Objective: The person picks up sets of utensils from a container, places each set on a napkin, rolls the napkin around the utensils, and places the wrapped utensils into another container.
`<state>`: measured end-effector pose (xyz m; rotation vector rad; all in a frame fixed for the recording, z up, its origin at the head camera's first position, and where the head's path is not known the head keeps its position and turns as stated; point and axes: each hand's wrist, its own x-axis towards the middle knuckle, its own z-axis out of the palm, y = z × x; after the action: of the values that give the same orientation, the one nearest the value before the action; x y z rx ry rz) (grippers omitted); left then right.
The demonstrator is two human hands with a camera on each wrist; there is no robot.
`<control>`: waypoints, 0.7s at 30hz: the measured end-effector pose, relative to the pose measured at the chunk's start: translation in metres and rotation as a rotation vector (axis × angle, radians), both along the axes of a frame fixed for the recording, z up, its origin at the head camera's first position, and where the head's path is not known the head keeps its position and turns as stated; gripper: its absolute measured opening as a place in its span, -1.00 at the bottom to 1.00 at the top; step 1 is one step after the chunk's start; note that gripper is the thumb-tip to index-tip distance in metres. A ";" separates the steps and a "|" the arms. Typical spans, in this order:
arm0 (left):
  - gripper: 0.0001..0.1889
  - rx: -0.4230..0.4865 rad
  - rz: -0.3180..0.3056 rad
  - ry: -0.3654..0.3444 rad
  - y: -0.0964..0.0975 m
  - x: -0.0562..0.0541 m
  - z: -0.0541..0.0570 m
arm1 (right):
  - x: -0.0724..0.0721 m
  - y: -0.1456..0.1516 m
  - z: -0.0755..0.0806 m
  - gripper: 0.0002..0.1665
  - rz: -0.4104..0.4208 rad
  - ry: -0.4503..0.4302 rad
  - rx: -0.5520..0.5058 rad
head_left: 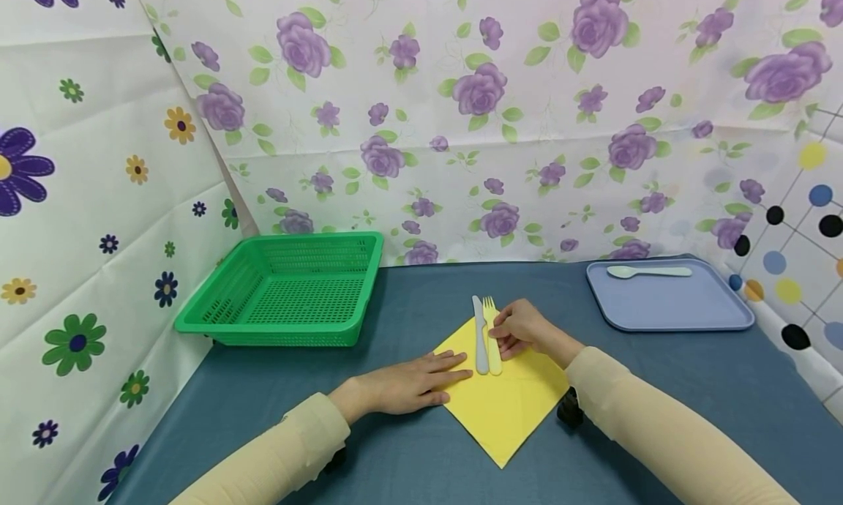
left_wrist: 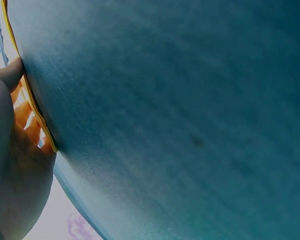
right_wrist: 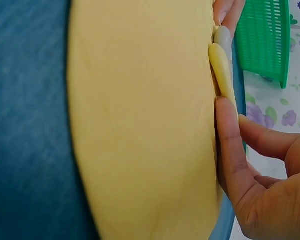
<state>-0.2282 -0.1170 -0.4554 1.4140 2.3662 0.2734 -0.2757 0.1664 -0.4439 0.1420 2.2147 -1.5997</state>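
Note:
A yellow napkin point(head_left: 503, 421) lies on the table, turned with one corner toward me. On it rest a grey knife point(head_left: 481, 344) and a pale yellow fork point(head_left: 494, 358), side by side, tines and blade pointing away. My right hand point(head_left: 523, 331) pinches the fork by its middle; in the right wrist view the thumb and a finger point(right_wrist: 227, 130) meet at the fork's handle point(right_wrist: 220, 67). My left hand point(head_left: 418, 384) rests with spread fingers on the napkin's left side, fingertips close to the knife. The left wrist view catches only part of that hand point(left_wrist: 20, 150) at the napkin's edge.
A green plastic basket point(head_left: 279, 338) stands at the back left of the blue-grey table point(head_left: 408, 461). At the back right lies a pale blue tray point(head_left: 678, 307) holding a light spoon point(head_left: 648, 271). Flowered cloth point(head_left: 421, 183) hangs behind the table.

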 end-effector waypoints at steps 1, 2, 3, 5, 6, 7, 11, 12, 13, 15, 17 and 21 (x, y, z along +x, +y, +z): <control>-0.41 0.000 0.000 0.000 0.000 0.000 0.000 | 0.000 0.000 0.000 -0.79 -0.002 -0.001 0.001; -0.41 0.000 0.000 0.000 0.000 0.000 0.000 | 0.000 0.000 0.000 -0.80 -0.004 0.000 0.004; -0.41 0.000 -0.001 0.000 0.000 0.000 0.000 | 0.000 0.000 0.000 -0.80 -0.004 -0.001 0.005; -0.41 0.001 -0.003 0.001 0.000 0.000 0.000 | 0.000 0.000 -0.001 -0.79 -0.006 -0.001 0.004; -0.41 0.002 -0.004 0.001 0.000 0.000 0.000 | 0.000 0.000 -0.001 -0.79 -0.008 -0.002 0.001; -0.41 0.002 -0.005 0.001 -0.001 0.000 -0.001 | 0.001 0.001 -0.001 -0.79 -0.011 -0.003 -0.001; -0.41 0.004 -0.008 0.000 -0.001 0.000 -0.002 | 0.001 0.002 -0.002 -0.79 -0.012 -0.009 -0.009; -0.41 0.005 -0.009 0.000 -0.001 -0.001 -0.002 | 0.000 0.002 -0.002 -0.79 -0.012 -0.012 -0.011; -0.41 0.005 -0.010 0.001 -0.001 -0.001 -0.002 | 0.000 0.003 -0.002 -0.79 -0.011 -0.014 -0.013; -0.41 0.008 -0.013 0.002 -0.001 -0.001 -0.002 | 0.000 0.004 -0.002 -0.78 0.000 -0.014 -0.016; -0.41 0.008 -0.014 0.005 0.000 0.000 -0.002 | 0.000 0.006 -0.001 -0.78 0.002 -0.018 -0.018; -0.41 0.007 -0.008 -0.003 0.000 0.000 -0.001 | -0.001 0.011 0.003 -0.75 0.024 -0.023 -0.010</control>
<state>-0.2280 -0.1170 -0.4564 1.4254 2.3591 0.2819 -0.2763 0.1773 -0.4413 0.1300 2.1826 -1.5879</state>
